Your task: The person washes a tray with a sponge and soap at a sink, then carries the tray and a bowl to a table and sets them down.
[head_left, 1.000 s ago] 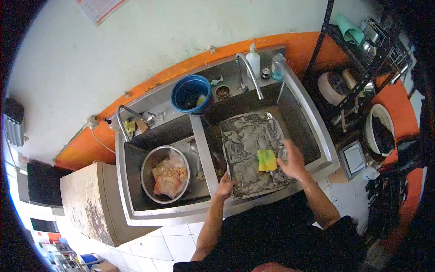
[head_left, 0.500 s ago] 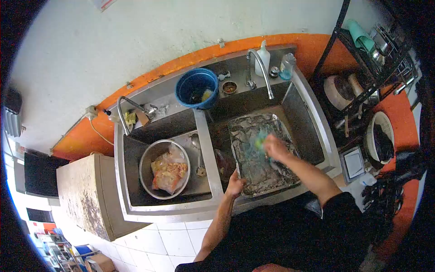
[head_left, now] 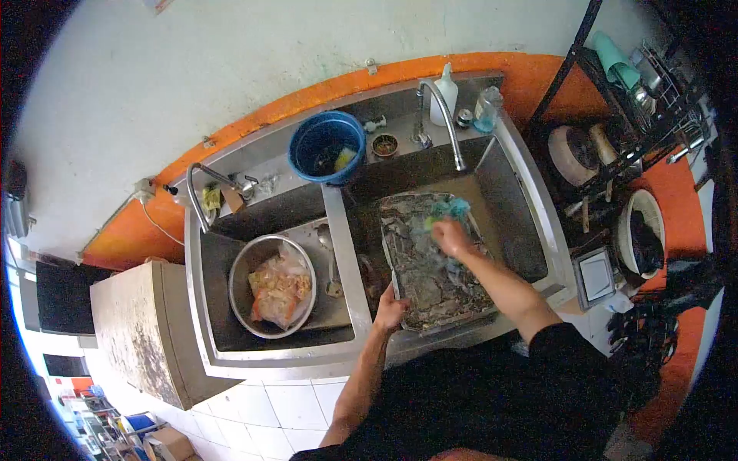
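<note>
A rectangular metal tray (head_left: 430, 280), its dark, mottled surface wet and crumpled-looking, lies tilted in the right sink basin. My left hand (head_left: 391, 309) is closed around the tray's left edge, near its lower corner. Over the upper part of the tray, my right hand (head_left: 452, 238) grips a teal mesh scrubber (head_left: 453, 207) with a yellow-green part and presses it against the surface. The right-hand fingers are partly hidden from above.
In the left basin stands a steel bowl (head_left: 234, 288) with a plastic bag of food (head_left: 278, 288). A blue bucket (head_left: 304, 157), white bottle (head_left: 445, 96) and curved faucet (head_left: 450, 115) line the back ledge. A black rack (head_left: 573, 58) stands at the right.
My right hand has moved the scrubber up toward the tray's far edge. My left hand still holds the tray's edge. The whole view has shifted slightly.
</note>
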Motion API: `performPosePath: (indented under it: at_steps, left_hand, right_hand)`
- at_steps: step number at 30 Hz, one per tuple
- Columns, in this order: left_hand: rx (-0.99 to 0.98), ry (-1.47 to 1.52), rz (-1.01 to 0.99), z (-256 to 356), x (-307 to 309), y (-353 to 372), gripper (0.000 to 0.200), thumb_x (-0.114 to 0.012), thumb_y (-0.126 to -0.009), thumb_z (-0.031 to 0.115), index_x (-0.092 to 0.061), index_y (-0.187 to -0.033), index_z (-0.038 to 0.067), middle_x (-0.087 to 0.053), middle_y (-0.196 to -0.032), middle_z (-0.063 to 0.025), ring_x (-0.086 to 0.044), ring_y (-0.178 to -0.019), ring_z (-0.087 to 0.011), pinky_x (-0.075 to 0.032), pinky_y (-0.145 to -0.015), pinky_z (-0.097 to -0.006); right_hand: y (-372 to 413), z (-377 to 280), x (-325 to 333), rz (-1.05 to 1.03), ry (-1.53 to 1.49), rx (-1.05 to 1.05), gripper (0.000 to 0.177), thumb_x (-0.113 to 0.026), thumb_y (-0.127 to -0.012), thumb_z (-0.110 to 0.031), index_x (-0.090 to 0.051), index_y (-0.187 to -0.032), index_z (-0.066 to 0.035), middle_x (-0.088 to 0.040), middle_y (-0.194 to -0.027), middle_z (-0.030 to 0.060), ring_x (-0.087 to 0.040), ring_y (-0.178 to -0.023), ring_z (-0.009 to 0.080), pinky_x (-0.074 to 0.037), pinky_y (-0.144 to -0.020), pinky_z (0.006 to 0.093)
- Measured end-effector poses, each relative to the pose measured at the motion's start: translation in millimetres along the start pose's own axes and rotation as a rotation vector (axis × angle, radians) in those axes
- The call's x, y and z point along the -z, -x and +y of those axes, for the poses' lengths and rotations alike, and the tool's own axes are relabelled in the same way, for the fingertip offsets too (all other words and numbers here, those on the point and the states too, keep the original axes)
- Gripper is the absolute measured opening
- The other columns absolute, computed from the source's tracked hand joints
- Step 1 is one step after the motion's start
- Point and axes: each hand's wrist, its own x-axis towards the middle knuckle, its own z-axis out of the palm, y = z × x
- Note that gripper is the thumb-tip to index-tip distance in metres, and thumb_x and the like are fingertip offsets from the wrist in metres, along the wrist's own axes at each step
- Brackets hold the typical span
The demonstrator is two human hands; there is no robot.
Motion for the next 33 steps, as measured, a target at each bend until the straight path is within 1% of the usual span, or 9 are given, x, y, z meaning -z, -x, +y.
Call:
performPosePath:
  at_steps: [3, 10, 12, 18, 21, 25, 28, 30, 33]
  left_hand:
    - [0.139, -0.048, 0.063, 21, 3, 6, 0.061, -0.046, -0.069, -0.008, -0.03, -0.128, 0.001, -0.046, -0.12, -0.0074, -0.044, -0.107, -0.0178, -0.033, -0.091, -0.0292]
    - [-0.032, -0.126, 0.021, 7, -1, 12, 0.061, -0.047, -0.07, -0.006, -0.029, -0.128, -0.001, -0.044, -0.121, -0.0084, -0.044, -0.109, -0.0178, -0.032, -0.093, -0.0303]
    - [-0.073, -0.023, 0.033, -1, 7, 2, 0.062, -0.045, -0.065, -0.008, -0.035, -0.126, 0.003, -0.052, -0.104, -0.0024, -0.049, -0.085, -0.0117, -0.039, -0.073, -0.0225]
    - [0.014, -0.102, 0.08, 26, -1, 17, 0.06, -0.045, -0.064, -0.009, -0.038, -0.123, 0.003, -0.051, -0.104, -0.0013, -0.046, -0.093, -0.0112, -0.038, -0.079, -0.0238]
    - [-0.184, -0.177, -0.038, -3, 3, 1, 0.063, -0.044, -0.065, -0.01, -0.034, -0.126, 0.004, -0.051, -0.105, -0.0021, -0.046, -0.083, -0.0101, -0.04, -0.069, -0.0237]
    - [-0.084, -0.176, -0.074, 7, 0, 0, 0.058, -0.041, -0.069, -0.006, -0.033, -0.126, 0.003, -0.05, -0.105, -0.0022, -0.044, -0.066, -0.0069, -0.038, -0.056, -0.0221]
    - [-0.185, -0.17, -0.062, 0, 9, -1, 0.058, -0.041, -0.07, -0.006, -0.032, -0.126, 0.002, -0.05, -0.105, -0.0024, -0.044, -0.066, -0.0074, -0.038, -0.056, -0.0226]
    - [-0.233, -0.103, -0.055, -12, 22, -2, 0.059, -0.041, -0.07, -0.007, -0.031, -0.127, 0.002, -0.049, -0.107, -0.003, -0.046, -0.075, -0.0096, -0.04, -0.062, -0.0236]
    - [-0.159, -0.066, 0.0, -3, 11, 2, 0.06, -0.043, -0.068, -0.01, -0.032, -0.126, 0.001, -0.047, -0.114, -0.0056, -0.045, -0.101, -0.0152, -0.036, -0.083, -0.0254]
  right_hand:
    - [61, -60, -3, -0.123, -0.191, 0.311, 0.011, -0.057, -0.076, -0.009, -0.062, -0.085, -0.006, -0.051, -0.071, 0.0132, -0.052, -0.071, 0.0275, -0.041, -0.062, 0.0399]
    - [2, -16, -5, 0.133, -0.072, 0.143, 0.016, -0.059, -0.072, -0.01, -0.063, -0.088, -0.01, -0.056, -0.078, 0.0133, -0.055, -0.075, 0.0308, -0.044, -0.067, 0.0396]
    - [6, -43, -16, 0.152, -0.124, 0.249, 0.017, -0.059, -0.072, -0.01, -0.062, -0.088, -0.008, -0.059, -0.082, 0.0137, -0.057, -0.077, 0.0296, -0.045, -0.068, 0.0369]
    - [79, -93, 0, -0.121, -0.294, 0.378, 0.014, -0.061, -0.073, -0.012, -0.062, -0.082, -0.002, -0.058, -0.074, 0.0134, -0.056, -0.067, 0.0265, -0.043, -0.057, 0.0371]
    - [56, -87, 15, -0.086, -0.142, 0.465, 0.013, -0.06, -0.073, -0.012, -0.061, -0.081, -0.002, -0.058, -0.074, 0.0142, -0.056, -0.065, 0.0285, -0.043, -0.056, 0.0374]
    - [-11, -73, 0, 0.157, -0.227, 0.209, 0.012, -0.059, -0.073, -0.01, -0.061, -0.082, -0.003, -0.058, -0.074, 0.0143, -0.057, -0.068, 0.0304, -0.043, -0.057, 0.039]
    - [6, -80, 2, 0.156, -0.131, 0.202, 0.014, -0.059, -0.072, -0.011, -0.061, -0.083, -0.004, -0.058, -0.077, 0.0153, -0.056, -0.074, 0.0308, -0.043, -0.062, 0.0396]
    - [43, -85, 3, -0.111, -0.18, 0.35, 0.015, -0.059, -0.072, -0.013, -0.06, -0.082, -0.003, -0.058, -0.079, 0.0161, -0.056, -0.075, 0.0321, -0.043, -0.064, 0.0395]
    - [27, -78, 7, -0.189, -0.116, 0.29, 0.015, -0.058, -0.074, -0.015, -0.06, -0.081, -0.002, -0.058, -0.081, 0.0161, -0.056, -0.077, 0.0318, -0.043, -0.065, 0.0398]
